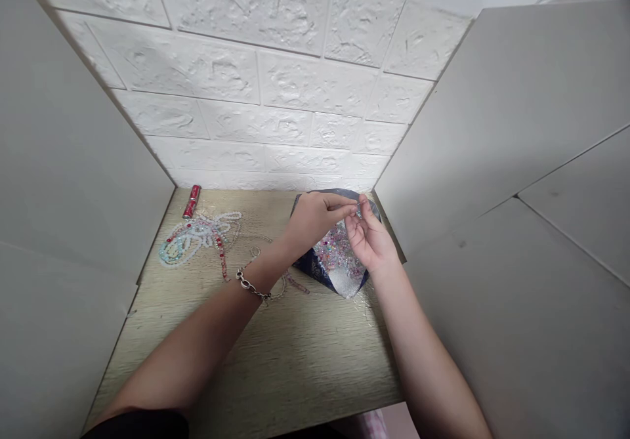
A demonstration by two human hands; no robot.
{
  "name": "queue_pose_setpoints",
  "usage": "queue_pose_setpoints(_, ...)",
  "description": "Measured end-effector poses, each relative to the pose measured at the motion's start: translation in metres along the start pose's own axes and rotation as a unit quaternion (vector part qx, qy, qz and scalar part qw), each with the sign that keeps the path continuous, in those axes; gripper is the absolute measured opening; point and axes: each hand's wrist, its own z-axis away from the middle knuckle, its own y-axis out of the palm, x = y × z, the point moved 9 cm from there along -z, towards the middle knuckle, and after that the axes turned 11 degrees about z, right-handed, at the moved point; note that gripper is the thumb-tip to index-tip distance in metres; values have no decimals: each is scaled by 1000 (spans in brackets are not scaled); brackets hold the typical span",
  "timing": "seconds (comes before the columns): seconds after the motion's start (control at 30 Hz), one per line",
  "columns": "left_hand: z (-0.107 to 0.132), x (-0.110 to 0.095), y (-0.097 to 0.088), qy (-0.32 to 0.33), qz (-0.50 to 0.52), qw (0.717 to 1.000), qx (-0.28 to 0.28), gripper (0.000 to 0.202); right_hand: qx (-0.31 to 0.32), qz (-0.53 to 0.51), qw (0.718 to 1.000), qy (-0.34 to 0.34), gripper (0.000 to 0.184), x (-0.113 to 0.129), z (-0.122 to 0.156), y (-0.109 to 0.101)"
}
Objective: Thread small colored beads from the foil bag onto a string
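Observation:
My left hand (319,218), with a chain bracelet (252,285) at its wrist, reaches over a dark blue pouch or bag (315,270) with a silvery lining. Its thumb and index finger are pinched together. My right hand (370,237) is turned palm up above the pouch's right side, its thumb and fingertips meeting those of the left. Something tiny and thin shows between the fingertips, too small to name. Many small pink, clear and turquoise beads (336,252) lie inside the open pouch below my hands.
Strings of white, turquoise and red beads (197,239) lie heaped on the wooden table (275,360) at left. Behind them is a red cylinder (191,201). More strands run under my left forearm. A white brick-patterned wall (290,78) and grey side panels (516,130) enclose the table.

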Motion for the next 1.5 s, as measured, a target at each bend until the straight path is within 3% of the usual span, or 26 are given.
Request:
queue_pose_setpoints(0.87, -1, 1, 0, -1, -27, 1000, 3, 21, -23, -96, 994, 51, 9, -3, 5, 4)
queue_pose_setpoints(1.5, -1, -1, -1, 4, -52, 999, -6, 21, -13, -75, 997, 33, 8, -1, 4, 6)
